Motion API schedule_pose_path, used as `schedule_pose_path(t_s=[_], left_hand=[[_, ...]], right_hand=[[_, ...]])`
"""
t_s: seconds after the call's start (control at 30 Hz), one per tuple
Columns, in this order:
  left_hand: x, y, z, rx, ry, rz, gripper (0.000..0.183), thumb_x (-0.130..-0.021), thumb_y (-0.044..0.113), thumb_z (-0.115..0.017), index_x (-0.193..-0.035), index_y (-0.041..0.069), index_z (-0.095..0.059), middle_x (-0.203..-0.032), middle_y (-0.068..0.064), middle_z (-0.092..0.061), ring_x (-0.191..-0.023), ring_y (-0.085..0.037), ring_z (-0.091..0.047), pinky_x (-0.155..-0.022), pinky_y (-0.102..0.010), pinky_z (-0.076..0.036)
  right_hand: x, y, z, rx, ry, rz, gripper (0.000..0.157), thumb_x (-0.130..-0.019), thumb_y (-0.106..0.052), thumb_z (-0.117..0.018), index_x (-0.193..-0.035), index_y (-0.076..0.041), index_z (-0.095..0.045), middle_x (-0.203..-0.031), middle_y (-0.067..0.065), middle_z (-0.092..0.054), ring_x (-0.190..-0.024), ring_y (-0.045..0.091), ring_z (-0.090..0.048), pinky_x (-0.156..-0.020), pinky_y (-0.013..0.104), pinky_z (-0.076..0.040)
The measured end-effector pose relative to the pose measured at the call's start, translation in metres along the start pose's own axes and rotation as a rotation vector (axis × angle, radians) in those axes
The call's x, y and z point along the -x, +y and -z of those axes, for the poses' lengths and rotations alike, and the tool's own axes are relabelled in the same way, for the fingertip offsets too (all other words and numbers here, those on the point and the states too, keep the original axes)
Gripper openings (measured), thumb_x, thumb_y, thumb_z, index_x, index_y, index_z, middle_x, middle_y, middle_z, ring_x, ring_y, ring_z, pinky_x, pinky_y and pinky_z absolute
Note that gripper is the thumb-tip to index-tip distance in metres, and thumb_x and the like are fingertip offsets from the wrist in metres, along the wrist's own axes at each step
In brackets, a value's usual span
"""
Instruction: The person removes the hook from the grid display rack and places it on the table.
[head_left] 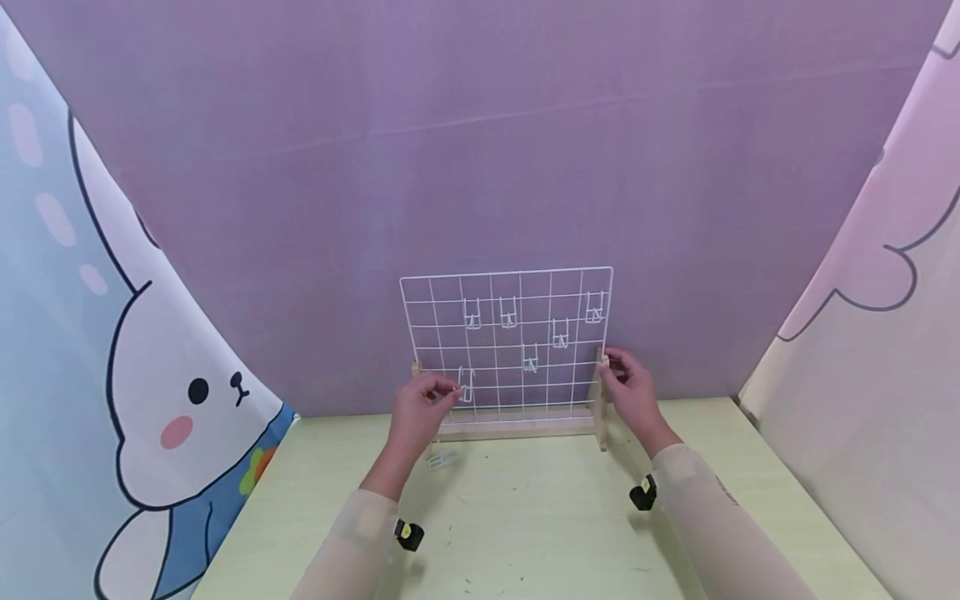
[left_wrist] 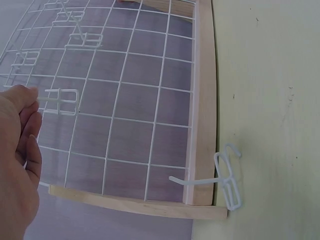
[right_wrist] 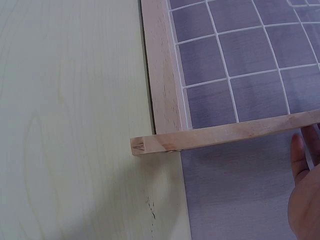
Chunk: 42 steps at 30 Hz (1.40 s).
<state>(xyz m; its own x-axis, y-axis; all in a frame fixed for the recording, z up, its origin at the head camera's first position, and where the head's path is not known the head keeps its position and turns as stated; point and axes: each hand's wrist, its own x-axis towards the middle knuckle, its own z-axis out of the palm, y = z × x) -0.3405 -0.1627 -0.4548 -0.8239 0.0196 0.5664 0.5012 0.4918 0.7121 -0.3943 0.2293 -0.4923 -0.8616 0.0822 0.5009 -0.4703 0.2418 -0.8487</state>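
White wire hook point(left_wrist: 59, 101) at the front of the white wire grid point(head_left: 506, 273), lower left part in the head view; its prong is pinched between thumb and forefinger of the left hand point(head_left: 423, 408). Cannot tell whether the hook is seated on the wires. 5 other hooks point(head_left: 530, 364) hang on the grid, higher up and to the right, at staggered heights. Grid stands in a wooden base bar point(head_left: 517, 427) with 2 side posts. Right hand point(head_left: 633, 392) grips the upper end of the right post point(right_wrist: 225, 134), thumb in front, fingers behind. 1 loose hook point(left_wrist: 227, 181) lies on the pale yellow-green table point(head_left: 562, 508), just beside the foot of the left post point(left_wrist: 140, 206). Small dark marks on the tabletop. 1 black camera point(head_left: 410, 536) on each wrist, over light sleeves. Purple backdrop point(head_left: 480, 133) behind; rabbit-print panel point(head_left: 202, 442) at left.
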Motion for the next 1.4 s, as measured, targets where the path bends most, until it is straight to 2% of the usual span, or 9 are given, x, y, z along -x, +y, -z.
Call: schedule_pose_path(t_s=[0.13,0.23,0.6,0.77,0.93,1.23,1.4], left_hand=[[0.003,-0.002,0.0,-0.012,-0.017,-0.011,0.013,-0.093,0.007,-0.09,-0.095,0.016,-0.081,-0.095,0.007,-0.077,-0.083,-0.015,-0.068,-0.076,-0.026,-0.06],[0.004,-0.003,0.0,-0.006,-0.03,-0.009,0.012,-0.093,0.006,-0.089,-0.095,0.015,-0.081,-0.095,0.006,-0.076,-0.083,-0.015,-0.068,-0.076,-0.026,-0.06],[0.01,-0.01,-0.001,0.007,-0.071,0.023,0.016,-0.093,0.003,-0.088,-0.095,0.016,-0.081,-0.095,0.003,-0.077,-0.083,-0.015,-0.067,-0.075,-0.026,-0.061],[0.013,-0.014,-0.001,-0.002,-0.089,0.041,0.015,-0.095,0.003,-0.087,-0.097,0.018,-0.082,-0.094,0.006,-0.075,-0.084,-0.016,-0.068,-0.075,-0.027,-0.061],[0.015,-0.018,-0.002,-0.009,-0.09,0.028,0.016,-0.095,0.003,-0.086,-0.097,0.019,-0.082,-0.094,0.008,-0.074,-0.084,-0.014,-0.067,-0.074,-0.027,-0.061],[0.018,-0.022,-0.005,-0.023,-0.103,0.048,0.015,-0.095,0.006,-0.087,-0.095,0.019,-0.082,-0.093,0.009,-0.074,-0.085,-0.013,-0.067,-0.079,-0.029,-0.059],[0.019,-0.025,-0.006,-0.039,-0.114,0.057,0.014,-0.095,0.008,-0.088,-0.095,0.02,-0.082,-0.092,0.011,-0.073,-0.085,-0.012,-0.067,-0.08,-0.029,-0.059]], right_hand=[[0.005,-0.018,0.002,-0.006,-0.013,0.002,0.033,-0.11,-0.003,-0.066,-0.141,0.01,-0.064,-0.129,0.032,-0.068,-0.101,0.007,-0.063,-0.082,0.013,-0.054],[0.006,-0.02,0.002,-0.007,-0.012,0.0,0.033,-0.11,-0.003,-0.066,-0.141,0.009,-0.064,-0.128,0.031,-0.069,-0.101,0.008,-0.064,-0.083,0.014,-0.055],[0.005,-0.016,0.0,-0.016,-0.003,-0.009,0.033,-0.11,-0.003,-0.066,-0.14,0.009,-0.065,-0.128,0.032,-0.069,-0.103,0.018,-0.064,-0.081,0.013,-0.054],[0.006,-0.018,0.0,-0.022,-0.003,-0.021,0.033,-0.11,-0.003,-0.067,-0.14,0.008,-0.064,-0.128,0.033,-0.068,-0.103,0.021,-0.064,-0.08,0.013,-0.054],[0.006,-0.018,0.0,-0.031,-0.006,-0.029,0.033,-0.11,-0.003,-0.067,-0.14,0.009,-0.064,-0.128,0.034,-0.068,-0.104,0.024,-0.064,-0.08,0.013,-0.054],[0.006,-0.016,0.0,-0.023,-0.004,-0.013,0.032,-0.11,-0.002,-0.066,-0.14,0.009,-0.064,-0.128,0.034,-0.068,-0.104,0.025,-0.064,-0.08,0.013,-0.054],[0.006,-0.016,0.0,-0.012,-0.005,-0.011,0.032,-0.11,-0.002,-0.066,-0.14,0.008,-0.064,-0.128,0.033,-0.068,-0.104,0.02,-0.064,-0.081,0.013,-0.054]])
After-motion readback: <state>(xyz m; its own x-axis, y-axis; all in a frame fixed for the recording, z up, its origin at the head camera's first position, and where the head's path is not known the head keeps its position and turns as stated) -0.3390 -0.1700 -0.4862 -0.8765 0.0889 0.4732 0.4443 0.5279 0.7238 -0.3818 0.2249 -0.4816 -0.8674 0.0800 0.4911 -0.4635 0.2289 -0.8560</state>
